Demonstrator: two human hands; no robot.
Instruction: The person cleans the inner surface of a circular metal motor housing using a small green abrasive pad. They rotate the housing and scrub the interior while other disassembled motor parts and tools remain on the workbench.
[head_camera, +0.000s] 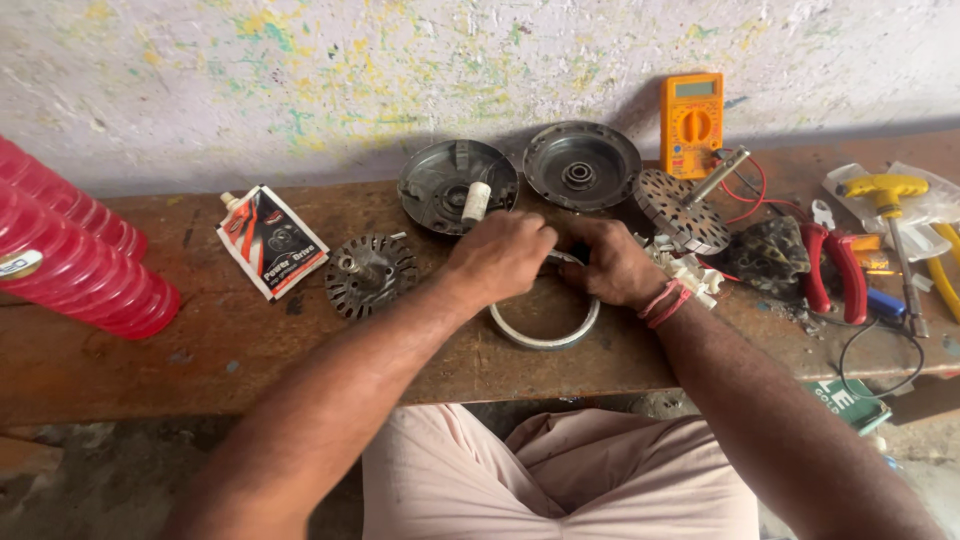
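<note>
Left hand (497, 257), right hand (610, 262) both gripping metal ring (545, 335) near bench front edge (300, 395).

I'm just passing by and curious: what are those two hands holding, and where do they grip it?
Both the left hand and the right hand grip a flat silvery metal ring at its far edge, on the brown wooden bench.

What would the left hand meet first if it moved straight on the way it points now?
Probably the right hand, which faces it over the metal ring. The left hand points rightward; whether they already touch is unclear.
</note>
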